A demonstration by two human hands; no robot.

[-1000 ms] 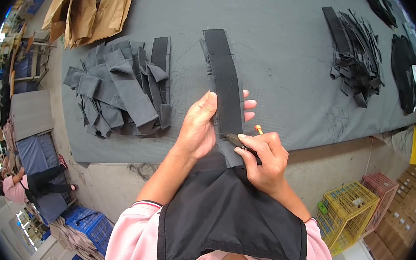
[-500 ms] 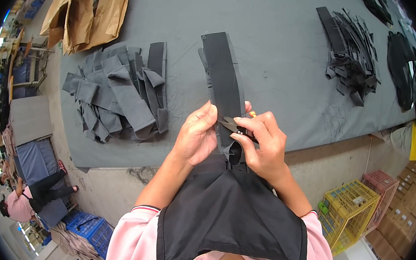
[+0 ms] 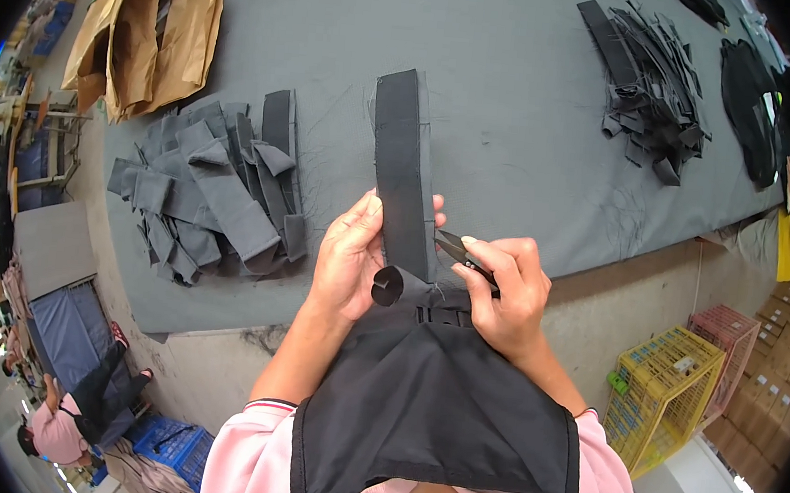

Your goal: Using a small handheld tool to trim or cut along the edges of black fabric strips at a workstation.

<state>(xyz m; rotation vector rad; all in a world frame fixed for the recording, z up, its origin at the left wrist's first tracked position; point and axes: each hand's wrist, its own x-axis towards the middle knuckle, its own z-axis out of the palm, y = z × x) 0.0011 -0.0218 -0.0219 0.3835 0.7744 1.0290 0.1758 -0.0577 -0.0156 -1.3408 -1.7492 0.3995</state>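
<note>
A long dark grey fabric strip (image 3: 400,162) with fraying threads along its edges lies over my left hand (image 3: 345,259). My thumb presses its left side, and fingertips show past its right edge. The strip's near end curls into a loop close to my body. In my right hand (image 3: 515,295) is a pair of black thread snips (image 3: 462,254), pinched between thumb and fingers. Their blades point at the strip's right edge, low down near the loop; whether they touch it I cannot tell.
On the grey-covered table (image 3: 515,60) lie a heap of grey strips (image 3: 222,184) at left and another bundle (image 3: 649,86) at far right. A brown paper bag (image 3: 145,37) stands far left. Yellow (image 3: 664,392) and blue (image 3: 168,452) crates flank me. Other people are at both sides.
The strip has shifted left and straightened. The snips have moved off its face to its right edge, and the near end's loop now shows to the left.
</note>
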